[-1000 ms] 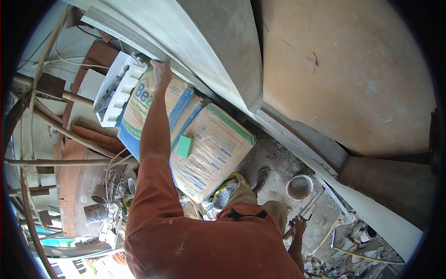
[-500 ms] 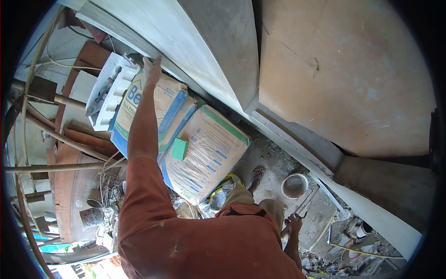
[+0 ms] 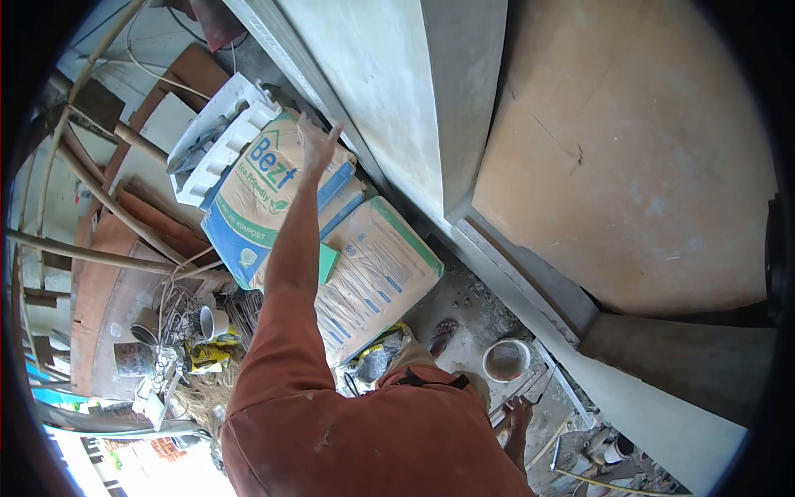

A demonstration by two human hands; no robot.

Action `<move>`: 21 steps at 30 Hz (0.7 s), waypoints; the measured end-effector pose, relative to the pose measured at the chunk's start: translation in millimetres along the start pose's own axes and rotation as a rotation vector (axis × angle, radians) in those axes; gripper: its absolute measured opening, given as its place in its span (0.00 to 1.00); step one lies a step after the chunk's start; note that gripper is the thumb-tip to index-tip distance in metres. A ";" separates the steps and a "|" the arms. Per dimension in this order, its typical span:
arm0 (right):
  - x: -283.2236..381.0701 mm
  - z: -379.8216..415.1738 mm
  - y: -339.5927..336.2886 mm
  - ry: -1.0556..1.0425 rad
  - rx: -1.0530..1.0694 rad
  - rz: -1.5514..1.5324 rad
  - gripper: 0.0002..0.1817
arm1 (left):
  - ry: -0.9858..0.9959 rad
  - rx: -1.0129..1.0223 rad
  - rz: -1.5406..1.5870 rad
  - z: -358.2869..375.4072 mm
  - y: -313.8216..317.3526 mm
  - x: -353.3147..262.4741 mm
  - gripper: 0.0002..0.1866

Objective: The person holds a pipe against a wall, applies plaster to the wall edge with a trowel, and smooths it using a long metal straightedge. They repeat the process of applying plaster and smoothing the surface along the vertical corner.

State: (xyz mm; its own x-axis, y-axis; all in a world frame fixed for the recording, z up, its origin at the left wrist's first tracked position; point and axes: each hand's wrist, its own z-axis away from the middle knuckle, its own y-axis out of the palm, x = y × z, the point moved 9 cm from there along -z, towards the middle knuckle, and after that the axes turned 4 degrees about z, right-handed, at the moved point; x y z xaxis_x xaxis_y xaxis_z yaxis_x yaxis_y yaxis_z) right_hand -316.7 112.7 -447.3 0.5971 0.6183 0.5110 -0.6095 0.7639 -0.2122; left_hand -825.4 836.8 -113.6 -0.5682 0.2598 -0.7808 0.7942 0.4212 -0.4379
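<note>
Fingers spread and holding nothing, my left hand (image 3: 317, 142) reaches over the upper paper sack (image 3: 269, 170), which is printed "Bezt", close to the edge of the pale wall. Low on the right, my right hand (image 3: 518, 412) is closed around a long, thin metal trowel (image 3: 528, 386), seen nearly edge-on. A bucket (image 3: 508, 361) with grey material inside stands just beyond the trowel. Below the upper sack lies another paper sack (image 3: 377, 273) with a green edge. A green block (image 3: 328, 263) rests on it, partly covered by my left forearm.
A white foam piece (image 3: 228, 132) with tools in it leans at the sacks' upper left. Bamboo poles (image 3: 91, 253) cross the left side. A pale wall (image 3: 381, 83) runs diagonally beside a large brown panel (image 3: 638, 166). Rubble (image 3: 613, 464) and a yellow hose lie lower right.
My left hand has moved back from the wall's edge strip and now hangs over the upper sack. The view has turned, showing more of that sack's print. The trowel stays in my right hand.
</note>
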 end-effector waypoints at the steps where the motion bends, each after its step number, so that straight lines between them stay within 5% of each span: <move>1: -3.6 -1.6 -0.3 0.019 0.003 -0.018 0.28 | -0.017 -0.015 0.039 21.0 0.5 20.6 0.49; 2: -9.1 -5.8 -1.5 0.009 0.024 -0.013 0.28 | 0.017 -0.072 0.119 43.7 1.6 51.3 0.46; 3: -14.2 -9.3 -1.9 0.000 0.062 0.004 0.29 | -0.149 -0.096 0.179 81.3 -8.0 39.2 0.43; 5: -35.7 -23.4 -6.3 0.030 0.097 0.032 0.27 | -0.175 -0.202 -0.099 145.2 -22.1 65.8 0.33; 7: -39.1 -25.1 -1.9 0.030 0.193 0.018 0.20 | -0.316 -0.248 -0.050 215.5 -22.4 105.0 0.27; 8: -20.1 5.2 7.0 0.054 0.181 0.013 0.16 | -0.516 -0.149 0.067 254.8 -12.1 139.7 0.27; 10: -17.9 -1.4 7.7 -0.004 0.248 0.158 0.12 | -0.577 -0.045 0.088 328.8 -3.8 139.7 0.22; 11: -49.5 -45.6 -1.4 -0.028 0.233 0.084 0.12 | -0.696 0.095 0.247 369.4 12.4 160.7 0.19; 13: -121.9 -145.4 -26.7 -0.078 0.207 -0.063 0.10 | -0.873 0.263 0.082 447.1 32.0 199.3 0.19; 15: -121.9 -178.0 -36.7 -0.212 0.163 0.171 0.11 | -1.094 0.494 0.066 509.0 37.4 168.0 0.20; 17: -94.6 -184.9 -13.8 -1.074 0.214 1.385 0.17 | -0.518 1.268 -0.453 553.0 75.3 144.6 0.21; 19: -52.8 -151.9 -18.0 -0.966 0.187 1.323 0.20 | -0.291 1.346 -0.412 615.8 113.9 179.0 0.24; 21: -29.9 -135.6 -28.3 -0.832 0.159 1.257 0.22 | -0.411 1.303 -0.298 629.0 119.5 146.7 0.26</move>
State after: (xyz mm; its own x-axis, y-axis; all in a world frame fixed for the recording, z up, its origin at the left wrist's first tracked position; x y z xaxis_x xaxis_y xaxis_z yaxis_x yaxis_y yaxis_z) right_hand -246.6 97.6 -569.5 -0.7614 0.5147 0.3942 -0.5640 -0.2260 -0.7942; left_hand -678.5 378.6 -560.8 -0.8265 -0.0614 -0.5595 0.4110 -0.7450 -0.5254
